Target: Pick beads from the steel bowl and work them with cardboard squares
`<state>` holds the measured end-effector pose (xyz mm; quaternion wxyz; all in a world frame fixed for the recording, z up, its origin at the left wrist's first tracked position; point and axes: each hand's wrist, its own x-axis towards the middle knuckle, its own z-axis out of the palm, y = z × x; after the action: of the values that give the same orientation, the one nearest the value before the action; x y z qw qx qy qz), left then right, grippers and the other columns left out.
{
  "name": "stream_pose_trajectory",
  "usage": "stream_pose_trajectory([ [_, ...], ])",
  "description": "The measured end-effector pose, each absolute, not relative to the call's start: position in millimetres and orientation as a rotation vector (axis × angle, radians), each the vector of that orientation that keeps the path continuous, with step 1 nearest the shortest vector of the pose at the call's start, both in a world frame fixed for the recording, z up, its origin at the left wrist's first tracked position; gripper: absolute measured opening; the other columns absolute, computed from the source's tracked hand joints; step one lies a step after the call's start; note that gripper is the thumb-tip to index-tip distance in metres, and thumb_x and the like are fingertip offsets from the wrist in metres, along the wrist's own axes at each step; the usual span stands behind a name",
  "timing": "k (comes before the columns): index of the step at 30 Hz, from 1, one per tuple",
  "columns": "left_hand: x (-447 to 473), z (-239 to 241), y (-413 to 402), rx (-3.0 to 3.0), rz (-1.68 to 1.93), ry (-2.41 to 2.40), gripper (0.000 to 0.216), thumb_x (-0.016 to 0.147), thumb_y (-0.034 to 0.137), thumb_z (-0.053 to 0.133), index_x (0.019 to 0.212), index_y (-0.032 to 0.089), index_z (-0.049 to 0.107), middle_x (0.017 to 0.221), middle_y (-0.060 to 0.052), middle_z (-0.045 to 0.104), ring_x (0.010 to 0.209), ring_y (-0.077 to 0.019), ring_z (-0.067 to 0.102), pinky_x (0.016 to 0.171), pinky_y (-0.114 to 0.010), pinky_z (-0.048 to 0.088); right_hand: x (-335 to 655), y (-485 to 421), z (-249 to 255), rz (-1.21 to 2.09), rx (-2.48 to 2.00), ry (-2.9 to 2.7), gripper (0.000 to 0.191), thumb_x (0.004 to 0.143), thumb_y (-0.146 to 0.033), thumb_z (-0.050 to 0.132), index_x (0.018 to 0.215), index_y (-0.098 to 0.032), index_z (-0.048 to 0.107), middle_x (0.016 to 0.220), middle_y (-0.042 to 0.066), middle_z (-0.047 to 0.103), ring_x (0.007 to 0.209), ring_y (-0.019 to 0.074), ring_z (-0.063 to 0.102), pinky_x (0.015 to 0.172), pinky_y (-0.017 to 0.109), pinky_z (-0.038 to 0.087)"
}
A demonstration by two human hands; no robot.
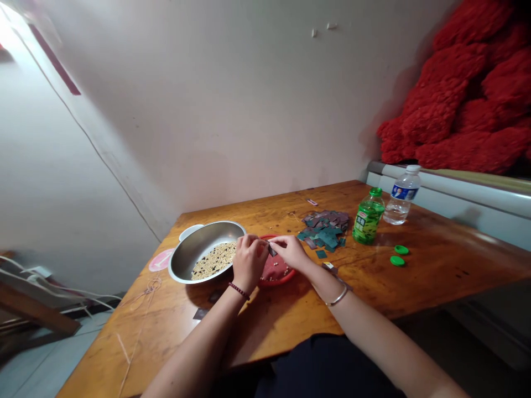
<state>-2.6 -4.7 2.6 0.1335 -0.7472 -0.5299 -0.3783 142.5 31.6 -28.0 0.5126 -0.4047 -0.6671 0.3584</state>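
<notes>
Pale wall (249, 121) backs a wooden bench (440, 276), where two hands meet over a red basket (286, 279). Right hand (286, 249) pinches a small dark piece (272, 250) between thumb and finger; left hand (251, 255) curls narrow beside it, its hold impossible to tell behind the knuckles. The piece hangs above the basket's near-middle, its visible part tilted, apparently slanting down and rightward; its full long axis is hidden. Left stands a steel bowl (209, 236) of beans (215, 260); right, a pile (327, 229) of dark squares and a green bottle (366, 224).
</notes>
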Motion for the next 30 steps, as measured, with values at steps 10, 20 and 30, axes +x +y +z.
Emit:
stream_pose_trajectory([
  [10,-3.2,3.5,-4.5,-2.134,-1.083,-1.537,0.013,0.082,0.030,0.055,0.082,0.022,0.066,0.094,-0.005,0.058,0.093,-0.0192,0.049,0.080,-0.030,0.044,142.2,32.9,-29.5,0.878,-0.955,-1.593,0.023,0.079,-0.028,0.056,0.089,-0.014,0.072,0.086,0.008,0.073,0.077,0.0199,0.068,0.073,0.031,0.053],
  [20,-3.8,2.2,-3.7,-2.139,-1.078,-1.558,0.014,0.082,0.031,0.055,0.082,0.022,0.066,0.093,-0.004,0.058,0.092,-0.0195,0.048,0.079,-0.031,0.043,141.3,33.5,-29.4,0.849,-0.988,-1.589,0.023,0.080,-0.028,0.055,0.088,-0.014,0.072,0.082,0.008,0.073,0.073,0.0198,0.067,0.071,0.031,0.052],
  [30,-2.9,2.1,-4.4,-2.130,-1.080,-1.577,0.013,0.082,0.031,0.056,0.081,0.022,0.066,0.093,-0.004,0.058,0.092,-0.0194,0.048,0.078,-0.030,0.044,142.0,33.8,-28.6,0.826,-0.978,-1.581,0.023,0.080,-0.027,0.055,0.089,-0.015,0.072,0.082,0.008,0.073,0.072,0.0189,0.067,0.071,0.030,0.052],
])
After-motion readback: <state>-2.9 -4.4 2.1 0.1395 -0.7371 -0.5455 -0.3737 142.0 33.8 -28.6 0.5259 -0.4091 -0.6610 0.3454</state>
